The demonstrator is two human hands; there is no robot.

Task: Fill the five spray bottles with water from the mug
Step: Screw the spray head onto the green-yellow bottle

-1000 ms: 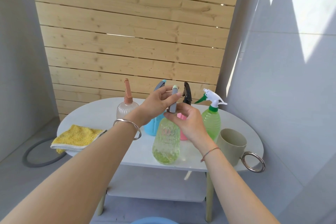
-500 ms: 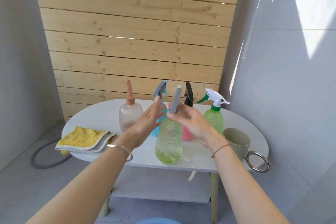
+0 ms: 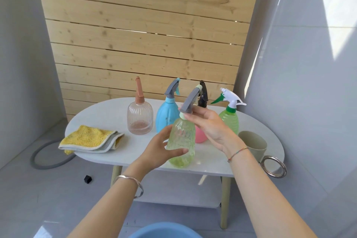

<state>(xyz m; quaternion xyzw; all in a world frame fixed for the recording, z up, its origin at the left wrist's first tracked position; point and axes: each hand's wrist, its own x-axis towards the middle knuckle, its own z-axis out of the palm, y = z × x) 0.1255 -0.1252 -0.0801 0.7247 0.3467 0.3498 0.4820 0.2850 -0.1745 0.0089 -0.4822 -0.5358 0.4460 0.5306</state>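
Note:
Five spray bottles stand on the white oval table [image 3: 108, 114]. At the front is a pale green spray bottle [image 3: 181, 139] with a grey trigger head. My left hand [image 3: 160, 152] grips its body, thumb across the front. My right hand [image 3: 209, 127] pinches its neck collar just under the trigger head. Behind stand a clear pink ribbed bottle [image 3: 140, 120], a blue bottle [image 3: 166, 117], a pink bottle [image 3: 200, 138] with a black head, and a green bottle [image 3: 230, 120] with a white trigger. The beige mug [image 3: 253, 146], with a metal ring handle, stands at the table's right edge; its inside is hidden.
A folded yellow cloth [image 3: 90, 139] lies on the table's left end. A blue basin rim [image 3: 164, 233] shows at the bottom edge. On the floor are a grey hose [image 3: 46, 162] and a small black object [image 3: 87, 179]. A wooden slat wall stands behind; a shelf sits under the table.
My left hand let go of the trigger head and dropped down to grip the bottle's body. My right hand stayed at the neck.

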